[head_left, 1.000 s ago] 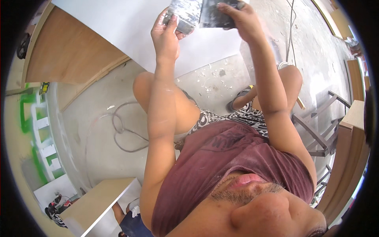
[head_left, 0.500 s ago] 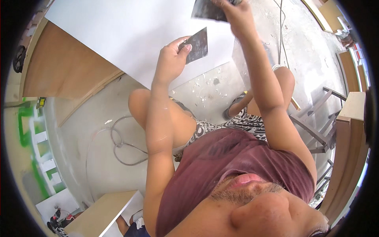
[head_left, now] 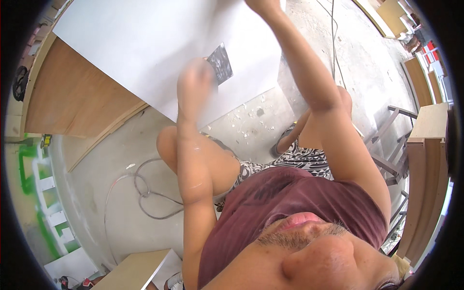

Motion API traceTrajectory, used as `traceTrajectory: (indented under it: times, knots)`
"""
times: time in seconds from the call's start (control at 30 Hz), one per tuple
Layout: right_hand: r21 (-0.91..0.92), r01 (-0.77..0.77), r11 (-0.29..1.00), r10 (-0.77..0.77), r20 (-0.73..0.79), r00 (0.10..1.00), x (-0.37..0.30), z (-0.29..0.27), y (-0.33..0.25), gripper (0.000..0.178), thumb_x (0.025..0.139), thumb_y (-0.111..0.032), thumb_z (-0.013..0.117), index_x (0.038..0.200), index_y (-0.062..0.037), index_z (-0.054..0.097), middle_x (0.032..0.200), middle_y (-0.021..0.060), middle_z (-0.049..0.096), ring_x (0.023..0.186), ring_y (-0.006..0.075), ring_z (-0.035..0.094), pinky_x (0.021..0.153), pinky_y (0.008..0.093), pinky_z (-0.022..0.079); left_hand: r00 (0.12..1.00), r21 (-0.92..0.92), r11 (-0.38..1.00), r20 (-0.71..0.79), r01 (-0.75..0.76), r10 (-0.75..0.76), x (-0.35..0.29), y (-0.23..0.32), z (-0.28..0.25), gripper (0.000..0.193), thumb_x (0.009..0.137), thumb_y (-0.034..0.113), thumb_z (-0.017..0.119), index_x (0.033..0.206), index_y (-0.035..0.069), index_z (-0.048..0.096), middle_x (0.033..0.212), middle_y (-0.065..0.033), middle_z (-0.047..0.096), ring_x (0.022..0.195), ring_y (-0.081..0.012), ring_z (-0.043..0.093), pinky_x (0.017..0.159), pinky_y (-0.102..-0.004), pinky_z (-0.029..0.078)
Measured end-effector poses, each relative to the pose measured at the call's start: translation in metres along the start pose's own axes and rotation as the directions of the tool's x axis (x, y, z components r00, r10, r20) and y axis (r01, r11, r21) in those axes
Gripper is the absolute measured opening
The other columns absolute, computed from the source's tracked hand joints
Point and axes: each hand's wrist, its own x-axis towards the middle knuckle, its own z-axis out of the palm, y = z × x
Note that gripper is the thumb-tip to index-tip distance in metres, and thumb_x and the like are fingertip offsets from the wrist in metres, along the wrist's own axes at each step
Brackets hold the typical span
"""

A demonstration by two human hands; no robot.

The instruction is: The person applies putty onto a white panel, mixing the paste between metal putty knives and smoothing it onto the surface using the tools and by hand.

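A large white panel [head_left: 145,53] lies in front of me. My left hand [head_left: 195,79], smeared by motion, grips a flat, dark putty scraper [head_left: 221,65] above its near part. The scraper is a thin angular plate with pale smudges on its face. At the top edge of the picture, my right hand [head_left: 263,6] is reaching out over the far part of the panel. Its fingers are cut off by the frame, so whatever it holds is out of sight. A blurred shadow falls on the white surface between the two hands.
Brown wooden boards [head_left: 77,92] stand under the panel's left side. A looped grey hose [head_left: 145,193] lies on the concrete floor, with pale scraps [head_left: 251,116] scattered near my feet. To the right are a dark metal frame [head_left: 386,140] and a wooden cabinet piece [head_left: 425,183].
My left hand has moved left and slightly nearer with its scraper. My right hand, earlier seen with a dark scraper, has moved farther away and left, mostly past the top edge.
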Motion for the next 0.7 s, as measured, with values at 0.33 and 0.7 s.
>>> traceTrajectory:
  times: [0.33, 0.7]
  knots:
    - [-0.265, -0.197, 0.944, 0.235, 0.122, 0.964, -0.037, 0.01, -0.04, 0.036, 0.095, -0.014, 0.05, 0.128, -0.0169, 0.064, 0.103, 0.0222, 0.07, 0.089, 0.0424, 0.068, 0.083, 0.0508, 0.054, 0.998, 0.042, 0.998, -0.042, -0.053, 0.055, -0.003, -0.015, -0.01, 0.031, 0.097, 0.016, 0.059, 0.122, -0.002, 0.064, 0.081, -0.012, 0.069, 0.07, -0.0152, 0.06, 0.07, -0.0308, 0.05]
    - [-0.164, 0.067, 0.984, -0.07, -0.01, 0.998, -0.047, 0.042, -0.055, 0.05, 0.087, -0.006, 0.053, 0.135, -0.0188, 0.059, 0.095, 0.025, 0.068, 0.089, 0.0403, 0.068, 0.079, 0.0502, 0.056, 0.997, 0.045, 0.996, 0.006, -0.074, 0.073, 0.008, -0.011, 0.002, 0.032, 0.096, 0.016, 0.06, 0.122, -0.002, 0.064, 0.076, -0.0107, 0.066, 0.066, -0.0157, 0.058, 0.068, -0.0314, 0.049]
